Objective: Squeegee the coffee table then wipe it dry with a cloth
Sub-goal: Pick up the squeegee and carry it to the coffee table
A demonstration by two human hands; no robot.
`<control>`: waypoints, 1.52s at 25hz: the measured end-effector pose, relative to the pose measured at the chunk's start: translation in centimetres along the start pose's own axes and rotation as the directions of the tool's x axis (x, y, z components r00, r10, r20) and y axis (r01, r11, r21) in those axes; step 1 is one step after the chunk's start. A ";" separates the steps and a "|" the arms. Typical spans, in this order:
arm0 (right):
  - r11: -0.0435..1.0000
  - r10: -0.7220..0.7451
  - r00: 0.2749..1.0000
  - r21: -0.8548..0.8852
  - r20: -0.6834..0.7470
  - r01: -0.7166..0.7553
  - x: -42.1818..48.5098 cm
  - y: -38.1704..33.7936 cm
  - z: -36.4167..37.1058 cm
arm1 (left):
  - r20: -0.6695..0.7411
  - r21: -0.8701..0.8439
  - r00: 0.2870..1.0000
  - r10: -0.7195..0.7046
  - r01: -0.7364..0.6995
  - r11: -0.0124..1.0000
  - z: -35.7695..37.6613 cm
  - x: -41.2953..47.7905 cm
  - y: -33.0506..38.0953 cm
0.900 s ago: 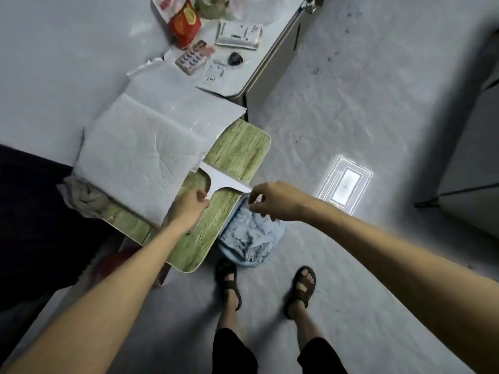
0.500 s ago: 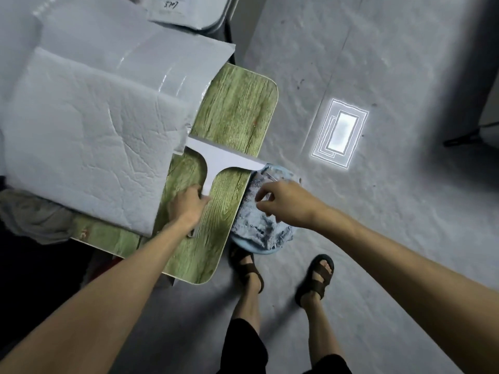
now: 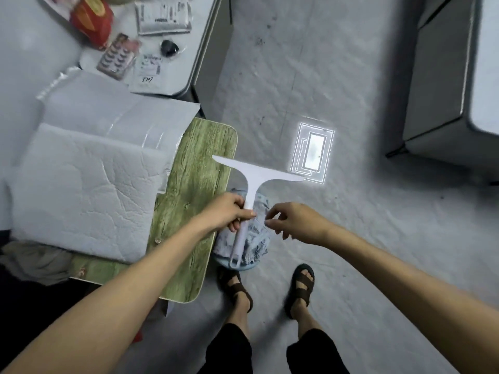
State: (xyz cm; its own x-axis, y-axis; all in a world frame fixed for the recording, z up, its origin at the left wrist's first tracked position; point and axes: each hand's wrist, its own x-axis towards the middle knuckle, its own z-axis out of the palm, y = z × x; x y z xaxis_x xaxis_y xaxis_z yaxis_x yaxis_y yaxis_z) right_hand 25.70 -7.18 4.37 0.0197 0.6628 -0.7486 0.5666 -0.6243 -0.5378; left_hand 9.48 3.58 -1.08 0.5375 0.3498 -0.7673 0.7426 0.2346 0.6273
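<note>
White pads [image 3: 81, 190] cover most of the green table [image 3: 194, 201]. Off its right edge, the left hand [image 3: 229, 211] grips the squeegee [image 3: 252, 184] handle, blade out over the floor. Below lies the cloth [image 3: 253, 244]; beside it the right hand [image 3: 294, 222] hovers, fingers loosely pinched, holding nothing.

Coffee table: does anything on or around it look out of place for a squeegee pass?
Yes. A large white padded sheet covers most of the green coffee table, leaving one bare strip. The squeegee, in the left hand, is off the edge, over the blue cloth.
</note>
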 end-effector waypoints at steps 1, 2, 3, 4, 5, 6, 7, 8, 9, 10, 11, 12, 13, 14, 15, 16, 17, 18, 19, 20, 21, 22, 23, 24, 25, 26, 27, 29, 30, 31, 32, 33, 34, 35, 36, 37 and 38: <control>0.999 0.004 1.000 0.053 0.004 -0.004 -1.9 0.2 -1.2 | -0.003 -0.048 0.999 0.034 -0.034 0.998 1.0 -0.7 2.7; 0.996 0.008 1.000 0.087 -0.005 -0.008 -3.8 0.4 -2.6 | -0.009 -0.104 0.998 0.061 -0.061 0.993 2.0 -1.4 5.3; 0.994 0.012 0.999 0.111 -0.034 -0.008 -6.1 0.8 -4.4 | -0.017 -0.158 0.996 0.082 -0.084 0.984 3.2 -2.3 8.4; 0.991 0.011 0.998 0.134 -0.066 -0.002 -8.3 1.0 -6.4 | -0.027 -0.208 0.995 0.096 -0.099 0.973 4.3 -3.2 11.5; 0.986 0.000 0.995 0.166 -0.096 0.016 -10.4 1.4 -8.3 | -0.037 -0.250 0.994 0.106 -0.112 0.962 5.5 -4.0 14.6; 0.978 -0.022 0.991 0.205 -0.128 0.048 -12.5 1.7 -10.3 | -0.046 -0.276 0.992 0.116 -0.124 0.953 6.8 -4.8 17.7; 0.969 -0.049 0.984 0.231 -0.173 0.089 -14.5 2.1 -12.2 | -0.057 -0.291 0.990 0.126 -0.137 0.947 8.2 -5.5 20.8; 0.966 -0.071 0.970 0.228 -0.231 0.125 -16.3 2.7 -14.3 | -0.069 -0.290 0.988 0.141 -0.155 0.944 9.6 -6.0 23.9; 0.968 -0.085 0.953 0.201 -0.290 0.148 -18.0 3.1 -16.2 | -0.080 -0.282 0.984 0.162 -0.178 0.943 10.9 -6.3 26.7; 0.969 -0.094 0.935 0.185 -0.342 0.164 -19.5 3.7 -17.9 | -0.093 -0.243 0.977 0.191 -0.208 0.947 12.0 -6.6 29.2; 0.967 -0.098 0.917 0.181 -0.388 0.180 -21.3 4.6 -20.2 | -0.107 -0.166 0.965 0.239 -0.254 0.953 13.4 -7.0 32.2; 0.964 -0.093 0.900 0.188 -0.426 0.189 -23.0 5.6 -22.6 | -0.112 -0.057 0.947 0.300 -0.307 0.950 14.5 -7.2 35.2; 0.964 -0.077 0.888 0.194 -0.453 0.182 -24.6 6.6 -24.9 | -0.099 0.048 0.930 0.355 -0.352 0.935 15.4 -7.4 38.0; 0.970 -0.053 0.872 0.182 -0.487 0.161 -26.2 7.6 -27.2 | -0.062 0.138 0.914 0.402 -0.391 0.910 16.3 -7.7 40.6; 0.982 -0.034 0.843 0.138 -0.537 0.128 -27.6 8.8 -29.7 | -0.015 0.222 0.898 0.440 -0.427 0.877 17.0 -7.7 43.4; 0.993 -0.020 0.817 0.081 -0.576 0.082 -28.6 10.1 -32.1 | 0.022 0.311 0.885 0.466 -0.449 0.838 17.5 -7.5 45.8; 0.999 -0.009 0.797 0.028 -0.604 0.033 -29.2 11.2 -34.4 | 0.038 0.408 0.876 0.480 -0.452 0.793 17.8 -7.1 47.9; 1.000 0.010 0.783 0.003 -0.621 -0.010 -29.5 12.2 -36.3 | 0.045 0.509 0.873 0.486 -0.438 0.741 17.9 -6.6 49.7; 0.999 0.036 0.776 0.002 -0.630 -0.044 -29.4 13.1 -38.0 | 0.054 0.602 0.869 0.491 -0.421 0.679 17.8 -6.0 51.2; 0.997 0.069 0.774 0.011 -0.629 -0.079 -29.0 14.0 -40.1 | 0.063 0.681 0.865 0.498 -0.402 0.612 17.7 -4.8 53.1; 0.993 0.101 0.780 0.018 -0.618 -0.114 -28.2 14.8 -42.1 | 0.067 0.744 0.862 0.503 -0.379 0.551 17.3 -3.4 54.9; 0.989 0.134 0.790 0.035 -0.598 -0.142 -27.2 15.6 -44.2 | 0.073 0.791 0.862 0.502 -0.356 0.497 16.8 -1.7 56.7; 0.986 0.163 0.802 0.065 -0.575 -0.153 -26.0 16.4 -46.3 | 0.089 0.825 0.866 0.491 -0.341 0.451 16.1 0.2 58.6; 0.982 0.188 0.812 0.093 -0.552 -0.164 -24.8 17.1 -48.4 | 0.112 0.844 0.872 0.477 -0.336 0.418 15.5 2.3 60.6; 0.980 0.200 0.820 0.107 -0.536 -0.169 -23.5 17.7 -50.4 | 0.139 0.855 0.874 0.466 -0.343 0.388 14.9 4.5 62.5; 0.979 0.206 0.822 0.116 -0.530 -0.170 -22.3 18.2 -52.4 | 0.170 0.862 0.873 0.458 -0.357 0.360 14.4 6.5 64.3; 0.974 0.228 0.816 0.131 -0.532 -0.186 -21.2 18.7 -54.4 | 0.200 0.863 0.870 0.450 -0.375 0.339 13.8 8.5 66.1; 0.956 0.293 0.790 0.171 -0.539 -0.238 -19.1 19.6 -59.7 | 0.252 0.857 0.871 0.422 -0.404 0.321 12.2 12.8 70.9; 0.946 0.325 0.777 0.200 -0.539 -0.256 -18.2 20.0 -62.1 | 0.280 0.856 0.872 0.402 -0.416 0.307 11.4 14.7 73.3; 0.934 0.355 0.765 0.238 -0.537 -0.266 -17.4 20.4 -64.5 | 0.310 0.854 0.866 0.392 -0.435 0.285 10.6 16.6 75.9; 0.918 0.389 0.756 0.289 -0.526 -0.271 -16.6 20.8 -66.9 | 0.328 0.852 0.856 0.398 -0.451 0.266 9.8 18.5 78.7; 0.901 0.420 0.746 0.332 -0.516 -0.278 -16.0 21.1 -69.2 | 0.335 0.852 0.844 0.418 -0.461 0.249 9.1 20.3 81.4; 0.889 0.441 0.741 0.358 -0.505 -0.285 -15.4 21.3 -71.2 | 0.342 0.850 0.832 0.437 -0.472 0.234 8.7 21.9 83.6; 0.883 0.449 0.742 0.373 -0.498 -0.284 -14.7 21.7 -72.9 | 0.355 0.839 0.821 0.447 -0.491 0.236 8.3 23.5 85.4; 0.877 0.457 0.741 0.390 -0.492 -0.282 -13.6 22.1 -75.2 | 0.375 0.821 0.811 0.449 -0.516 0.246 8.0 25.5 87.6; 0.869 0.467 0.739 0.408 -0.486 -0.280 -12.1 22.8 -77.8 | 0.390 0.807 0.808 0.442 -0.531 0.258 7.7 28.0 89.9; 0.860 0.478 0.735 0.429 -0.481 -0.278 -10.5 23.4 -80.4 | 0.398 0.805 0.810 0.430 -0.534 0.260 7.3 30.6 92.0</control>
State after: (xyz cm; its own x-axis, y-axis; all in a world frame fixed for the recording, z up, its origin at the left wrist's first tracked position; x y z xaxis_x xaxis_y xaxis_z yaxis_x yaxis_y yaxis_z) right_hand 104.92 4.48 30.86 0.6818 0.3877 -0.6204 0.1285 -0.8983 -0.4203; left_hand 97.15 29.26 32.22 0.9139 0.0229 -0.4053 0.2276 -0.8558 0.4646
